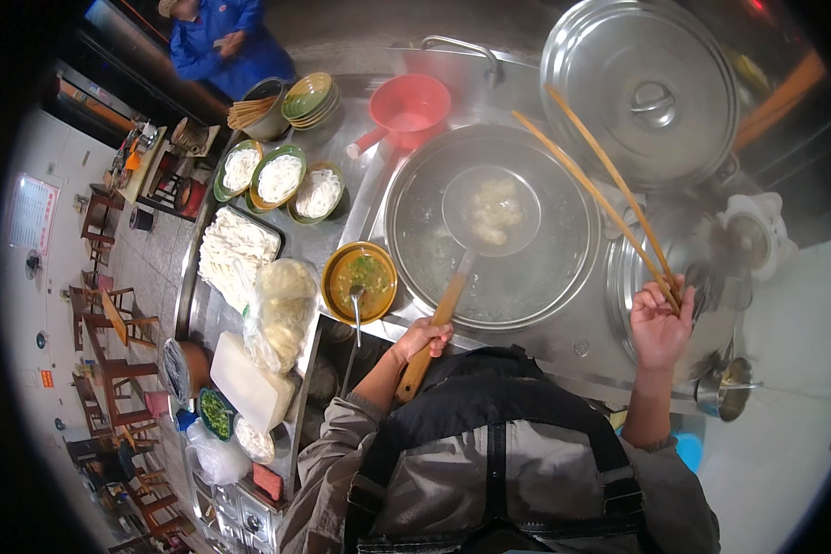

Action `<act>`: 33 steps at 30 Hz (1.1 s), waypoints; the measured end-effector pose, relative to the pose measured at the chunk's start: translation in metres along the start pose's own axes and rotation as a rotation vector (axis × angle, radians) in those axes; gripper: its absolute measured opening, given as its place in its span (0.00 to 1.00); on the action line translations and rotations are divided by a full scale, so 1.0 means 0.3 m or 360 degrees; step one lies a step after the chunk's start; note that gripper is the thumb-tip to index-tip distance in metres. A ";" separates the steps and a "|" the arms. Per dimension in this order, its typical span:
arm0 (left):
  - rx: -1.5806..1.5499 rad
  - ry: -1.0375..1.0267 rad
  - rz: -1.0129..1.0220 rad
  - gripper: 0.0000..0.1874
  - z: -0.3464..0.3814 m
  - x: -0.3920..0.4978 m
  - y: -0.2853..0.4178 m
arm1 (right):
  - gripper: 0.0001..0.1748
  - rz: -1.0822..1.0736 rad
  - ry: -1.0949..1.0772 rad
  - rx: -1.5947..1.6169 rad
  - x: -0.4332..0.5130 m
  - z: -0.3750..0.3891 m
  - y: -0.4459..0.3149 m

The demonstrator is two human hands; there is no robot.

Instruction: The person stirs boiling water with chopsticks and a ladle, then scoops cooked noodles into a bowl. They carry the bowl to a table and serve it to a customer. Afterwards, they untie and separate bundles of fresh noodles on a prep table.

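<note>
My left hand (pixel 424 341) is closed round the wooden handle of a skimmer (pixel 450 298). Its round head lies over the large steaming pot (pixel 415 277), with a clump of pale food (pixel 497 208) in it. My right hand (pixel 661 325) holds a pair of long wooden chopsticks (pixel 613 201), their tips apart and raised above the pot's right side. Left of the pot is a yellow-brown bowl (pixel 329 298) of broth with chopped greens and a metal spoon (pixel 357 308). Beyond it, several green and yellow bowls (pixel 280 177) hold white noodles.
A red plastic ladle (pixel 410 104) lies behind the pot, a large steel lid (pixel 637 62) behind right. On the left stand a noodle tray (pixel 239 249), bagged noodles (pixel 284 305), a white block (pixel 253 381) and stacked bowls (pixel 310 100). A person in blue (pixel 225 45) stands beyond the counter.
</note>
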State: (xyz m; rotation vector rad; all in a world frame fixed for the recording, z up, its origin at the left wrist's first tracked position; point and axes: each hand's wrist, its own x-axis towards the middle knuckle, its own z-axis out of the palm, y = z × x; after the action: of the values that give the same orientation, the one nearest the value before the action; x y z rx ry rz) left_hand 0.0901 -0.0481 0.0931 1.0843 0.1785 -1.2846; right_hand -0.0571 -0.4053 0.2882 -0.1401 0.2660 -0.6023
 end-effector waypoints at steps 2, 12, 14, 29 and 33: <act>0.0198 0.0073 0.0066 0.09 -0.008 -0.014 -0.005 | 0.17 0.0010 -0.0041 -0.0012 0.008 0.005 0.010; 0.0227 0.0127 0.0053 0.11 -0.022 -0.056 -0.029 | 0.19 0.0074 0.0045 0.0041 0.006 -0.008 0.042; 0.0131 0.0046 0.0036 0.12 -0.023 -0.058 -0.035 | 0.19 0.0070 0.0053 0.0038 0.006 -0.016 0.036; 0.0293 0.0016 0.0168 0.13 -0.093 -0.012 -0.133 | 0.19 0.0088 -0.0035 -0.0147 0.073 -0.116 0.059; 0.0377 0.0048 0.0170 0.14 -0.078 -0.015 -0.114 | 0.21 0.0088 0.0032 -0.0188 0.066 -0.090 0.074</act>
State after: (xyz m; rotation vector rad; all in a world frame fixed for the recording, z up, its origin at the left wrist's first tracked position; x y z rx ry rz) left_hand 0.0704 -0.0245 0.0648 1.2981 -0.0097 -1.2143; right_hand -0.0373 -0.4001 0.2537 -0.2400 0.3241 -0.5335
